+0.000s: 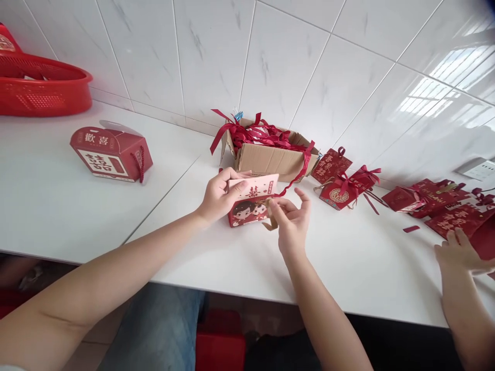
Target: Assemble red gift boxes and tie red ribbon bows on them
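Note:
A small red and pink gift box [247, 212] with two cartoon children on its front stands on the white table. My left hand [221, 197] grips its pink upper flap from the left side. At the box's right edge, my right hand [291, 216] pinches a gold-brown ribbon [273, 221] between thumb and forefinger, its other fingers partly spread. Behind the box is an open cardboard box [266, 161] heaped with dark red ribbons [259, 135]. One dark red ribbon hangs over its right side and reaches down near the gift box's top.
A larger red carton [112, 154] stands on the left, below a red plastic basket [42, 95]. Decorated red boxes [340, 195] and bags [456, 216] line the right side, where another person's hand [462, 252] rests. The table's front edge [232, 295] runs below.

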{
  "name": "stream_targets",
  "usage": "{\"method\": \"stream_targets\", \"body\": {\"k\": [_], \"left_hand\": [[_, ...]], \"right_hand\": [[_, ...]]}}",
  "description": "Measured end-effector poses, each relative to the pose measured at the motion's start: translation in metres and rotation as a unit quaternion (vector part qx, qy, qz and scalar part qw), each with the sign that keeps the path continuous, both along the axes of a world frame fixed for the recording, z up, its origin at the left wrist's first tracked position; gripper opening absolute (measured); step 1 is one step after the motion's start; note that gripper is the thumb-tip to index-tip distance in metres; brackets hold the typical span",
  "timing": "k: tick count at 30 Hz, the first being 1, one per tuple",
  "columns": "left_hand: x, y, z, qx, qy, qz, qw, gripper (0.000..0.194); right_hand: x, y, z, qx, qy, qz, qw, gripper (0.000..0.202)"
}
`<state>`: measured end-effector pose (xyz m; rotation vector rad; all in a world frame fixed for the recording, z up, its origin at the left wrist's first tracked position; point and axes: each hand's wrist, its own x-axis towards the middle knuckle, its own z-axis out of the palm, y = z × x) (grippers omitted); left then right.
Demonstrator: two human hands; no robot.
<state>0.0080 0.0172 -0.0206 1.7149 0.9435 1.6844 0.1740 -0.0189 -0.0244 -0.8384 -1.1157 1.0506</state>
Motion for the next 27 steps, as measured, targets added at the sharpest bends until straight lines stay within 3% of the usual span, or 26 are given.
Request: {"method": "stream_targets", "body": {"k": [2,5,9,12,17,27], "left_hand": [[-0.002,0.001,0.0,-0.011,0.013,0.038,0.999,0.028],[0.0,-0.002,-0.001,-0.016,0.052,0.069,0.996,0.03],[0.008,-0.014,-0.002,-0.003,0.08,0.048,0.996,0.025],[0.013,-0.021,-0.003,0.018,0.091,0.025,0.995,0.02],[0.015,-0.023,-0.004,0.038,0.09,0.012,0.995,0.017],[0.014,-0.022,-0.007,0.035,0.095,0.017,0.995,0.019]], "right_hand": [[0.003,0.0,0.002,0.04,-0.017,-0.022,0.999,0.054],[0.005,0.001,0.0,0.159,-0.099,-0.065,0.98,0.041],[0.007,0.005,-0.004,0.319,-0.258,-0.143,0.901,0.014],[0.007,0.007,-0.004,0.38,-0.321,-0.167,0.851,0.01],[0.006,0.009,-0.003,0.41,-0.345,-0.188,0.823,0.013],[0.007,0.008,-0.004,0.4,-0.345,-0.204,0.824,0.014]]}}
